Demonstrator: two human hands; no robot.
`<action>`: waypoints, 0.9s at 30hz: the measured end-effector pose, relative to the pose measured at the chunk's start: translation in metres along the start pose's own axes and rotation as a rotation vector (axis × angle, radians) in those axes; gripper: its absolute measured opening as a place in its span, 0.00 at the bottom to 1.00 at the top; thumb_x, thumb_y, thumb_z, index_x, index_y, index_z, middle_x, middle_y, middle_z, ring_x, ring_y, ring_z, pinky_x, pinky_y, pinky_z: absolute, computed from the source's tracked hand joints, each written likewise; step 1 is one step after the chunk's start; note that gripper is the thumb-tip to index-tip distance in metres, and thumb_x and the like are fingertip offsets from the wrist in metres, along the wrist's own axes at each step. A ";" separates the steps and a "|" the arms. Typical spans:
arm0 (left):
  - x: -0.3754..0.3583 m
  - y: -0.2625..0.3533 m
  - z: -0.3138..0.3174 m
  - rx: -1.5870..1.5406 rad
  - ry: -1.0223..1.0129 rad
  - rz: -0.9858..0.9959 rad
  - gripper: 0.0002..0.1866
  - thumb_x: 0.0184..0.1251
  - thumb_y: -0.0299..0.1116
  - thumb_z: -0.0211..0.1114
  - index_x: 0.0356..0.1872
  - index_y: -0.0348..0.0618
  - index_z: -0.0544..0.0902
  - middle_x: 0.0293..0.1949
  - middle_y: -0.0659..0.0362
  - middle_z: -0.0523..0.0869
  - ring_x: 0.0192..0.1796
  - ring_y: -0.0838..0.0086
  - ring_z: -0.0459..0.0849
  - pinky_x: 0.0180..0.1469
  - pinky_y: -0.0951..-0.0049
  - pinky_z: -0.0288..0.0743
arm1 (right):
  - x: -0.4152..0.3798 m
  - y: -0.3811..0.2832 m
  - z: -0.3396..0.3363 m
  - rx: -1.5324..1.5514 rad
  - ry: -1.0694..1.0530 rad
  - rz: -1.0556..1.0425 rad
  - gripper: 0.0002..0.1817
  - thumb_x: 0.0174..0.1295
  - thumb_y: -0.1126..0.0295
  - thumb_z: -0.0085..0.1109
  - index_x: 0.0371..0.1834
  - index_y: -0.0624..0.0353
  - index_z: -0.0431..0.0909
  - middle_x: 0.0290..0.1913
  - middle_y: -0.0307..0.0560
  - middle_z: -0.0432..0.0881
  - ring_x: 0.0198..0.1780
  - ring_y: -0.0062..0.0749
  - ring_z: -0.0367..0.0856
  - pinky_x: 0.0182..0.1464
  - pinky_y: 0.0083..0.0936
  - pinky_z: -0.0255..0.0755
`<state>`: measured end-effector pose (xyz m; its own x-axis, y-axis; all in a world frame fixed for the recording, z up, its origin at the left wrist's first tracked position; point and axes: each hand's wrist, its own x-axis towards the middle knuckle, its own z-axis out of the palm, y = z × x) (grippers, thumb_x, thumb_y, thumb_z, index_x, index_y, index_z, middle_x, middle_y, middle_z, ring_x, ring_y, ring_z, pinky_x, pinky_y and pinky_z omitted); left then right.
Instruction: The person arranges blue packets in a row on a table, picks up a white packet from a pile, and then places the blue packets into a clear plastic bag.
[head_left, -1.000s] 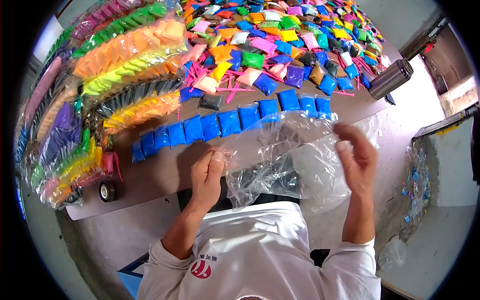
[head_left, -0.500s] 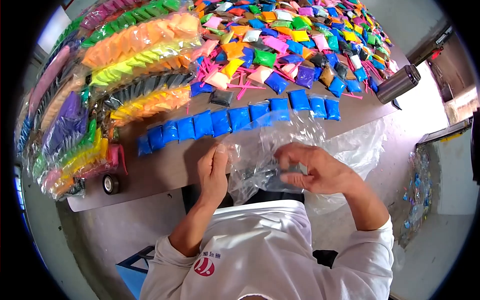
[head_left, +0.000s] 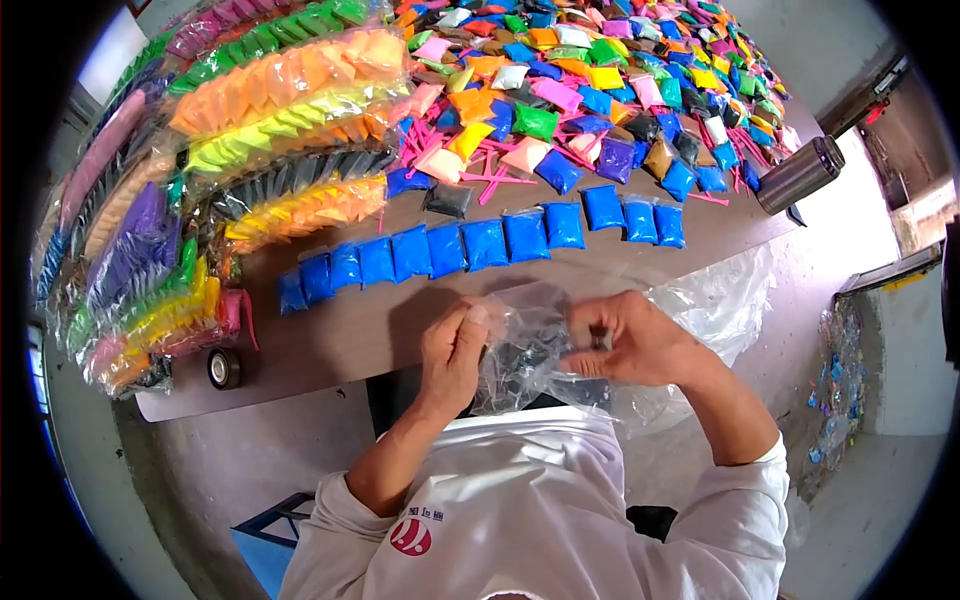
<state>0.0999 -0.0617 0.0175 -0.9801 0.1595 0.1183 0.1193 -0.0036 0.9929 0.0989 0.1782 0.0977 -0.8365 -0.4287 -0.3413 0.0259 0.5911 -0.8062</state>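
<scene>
Plastic, clear and crinkled, makes up the thin bag [head_left: 522, 345] held up between both hands at the worktop's [head_left: 330, 345] near edge, just in front of the white shirt [head_left: 520, 490]. The left hand [head_left: 452, 355] pinches its left side, thumb pressed down against curled fingers. The right hand [head_left: 635, 342] is at the bag's other side, thumb and fingers a little apart; they are blurred, so whether they grip the film cannot be told. More clear plastic [head_left: 725, 305] spreads beyond the right wrist, across the worktop's right edge.

Blue packets [head_left: 485, 243] lie in a slightly uneven row beyond the hands, and a black packet [head_left: 447, 200] sits behind them. Bagged packets [head_left: 290, 80] in many colours are stacked along the left side, with a tape roll [head_left: 223, 368] near the near left corner. Loose coloured packets [head_left: 603, 80] and pink sticks [head_left: 490, 180] heap over the far side; a metal flask [head_left: 800, 175] lies tilted by the right edge.
</scene>
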 end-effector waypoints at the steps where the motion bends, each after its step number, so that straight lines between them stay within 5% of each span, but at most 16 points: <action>1: -0.001 -0.002 0.000 0.031 -0.029 0.020 0.15 0.81 0.35 0.54 0.42 0.34 0.84 0.35 0.61 0.82 0.34 0.80 0.76 0.38 0.76 0.71 | -0.003 0.003 0.007 0.100 -0.043 -0.220 0.19 0.57 0.65 0.75 0.34 0.65 0.73 0.33 0.48 0.79 0.30 0.38 0.77 0.33 0.35 0.70; 2: -0.001 -0.003 0.001 0.062 -0.057 0.040 0.14 0.80 0.34 0.55 0.42 0.34 0.84 0.35 0.60 0.82 0.34 0.79 0.76 0.37 0.75 0.71 | -0.004 0.003 0.012 0.199 -0.086 -0.439 0.18 0.58 0.69 0.74 0.31 0.65 0.70 0.35 0.49 0.77 0.31 0.38 0.76 0.32 0.36 0.69; 6: 0.001 0.004 0.007 0.122 -0.132 0.018 0.11 0.76 0.32 0.58 0.41 0.32 0.83 0.35 0.59 0.82 0.34 0.80 0.76 0.37 0.76 0.70 | -0.007 -0.013 0.018 -0.004 -0.358 -0.315 0.11 0.53 0.78 0.65 0.32 0.65 0.70 0.38 0.53 0.78 0.38 0.45 0.80 0.39 0.38 0.75; 9: 0.000 -0.007 0.007 -0.006 -0.124 -0.095 0.12 0.75 0.33 0.60 0.43 0.31 0.83 0.37 0.59 0.82 0.35 0.80 0.76 0.37 0.77 0.70 | -0.009 0.002 0.031 -0.272 -0.047 -0.586 0.09 0.51 0.79 0.63 0.33 0.66 0.73 0.41 0.55 0.80 0.43 0.49 0.84 0.44 0.41 0.79; 12: -0.003 -0.010 0.005 -0.013 -0.168 -0.127 0.13 0.75 0.34 0.61 0.44 0.31 0.82 0.39 0.59 0.82 0.35 0.79 0.77 0.37 0.77 0.71 | -0.016 -0.007 0.042 -0.467 0.057 -0.628 0.07 0.52 0.78 0.60 0.33 0.66 0.74 0.44 0.57 0.80 0.46 0.54 0.84 0.47 0.45 0.80; 15: -0.005 -0.017 0.006 0.113 -0.246 -0.127 0.15 0.78 0.36 0.56 0.48 0.32 0.82 0.48 0.56 0.84 0.42 0.78 0.81 0.45 0.77 0.74 | -0.018 -0.015 0.052 -0.593 -0.089 -0.449 0.06 0.54 0.76 0.60 0.34 0.67 0.76 0.47 0.58 0.79 0.45 0.58 0.84 0.50 0.43 0.81; 19: -0.011 -0.017 0.013 0.077 -0.128 -0.080 0.13 0.77 0.33 0.58 0.43 0.32 0.83 0.40 0.58 0.84 0.37 0.75 0.79 0.40 0.72 0.73 | -0.020 -0.003 0.081 -0.692 -0.129 -0.461 0.13 0.62 0.67 0.63 0.35 0.66 0.72 0.61 0.63 0.77 0.47 0.58 0.83 0.47 0.44 0.81; 22: -0.017 -0.023 0.010 0.104 -0.037 -0.033 0.12 0.77 0.29 0.53 0.41 0.32 0.83 0.38 0.55 0.85 0.37 0.71 0.80 0.41 0.70 0.74 | -0.026 0.003 0.098 -0.105 -0.206 -0.337 0.23 0.79 0.50 0.49 0.43 0.65 0.71 0.53 0.57 0.79 0.52 0.53 0.81 0.53 0.47 0.76; 27: -0.025 -0.033 -0.006 0.132 0.003 0.009 0.12 0.77 0.29 0.53 0.37 0.32 0.82 0.39 0.52 0.87 0.35 0.71 0.81 0.39 0.70 0.75 | -0.037 0.060 0.121 0.590 0.078 0.135 0.20 0.81 0.55 0.47 0.44 0.63 0.76 0.39 0.50 0.78 0.44 0.30 0.74 0.50 0.33 0.72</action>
<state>0.1197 -0.0711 -0.0181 -0.9792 0.1574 0.1279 0.1482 0.1250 0.9810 0.1971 0.1472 0.0032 -0.8415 -0.3120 -0.4410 0.4151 0.1491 -0.8975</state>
